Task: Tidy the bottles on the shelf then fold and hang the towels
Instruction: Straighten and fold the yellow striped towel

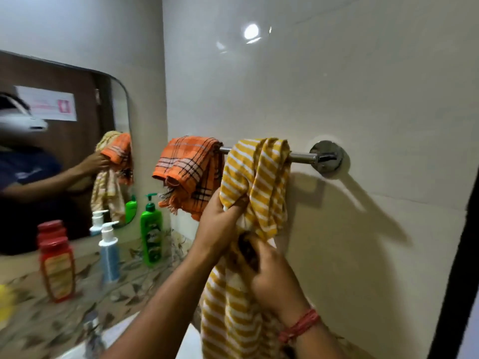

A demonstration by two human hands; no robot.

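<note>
A yellow-and-white striped towel (259, 177) hangs bunched over the chrome towel rail (302, 156) on the tiled wall. My left hand (220, 224) grips a fold of it just below the rail. My right hand (274, 278), with a red thread at the wrist, grips the towel lower down. An orange checked towel (189, 169) hangs folded on the rail's left end. Three bottles stand on the patterned shelf: a green pump bottle (151, 237), a blue-and-white pump bottle (109, 255) and a red bottle (55, 265).
A mirror (64, 99) covers the left wall above the shelf and reflects a person and the towels. A yellow object (5, 301) sits at the shelf's left edge. A chrome tap (93, 332) and white basin (121, 332) lie below. A dark frame (456, 281) runs down the right.
</note>
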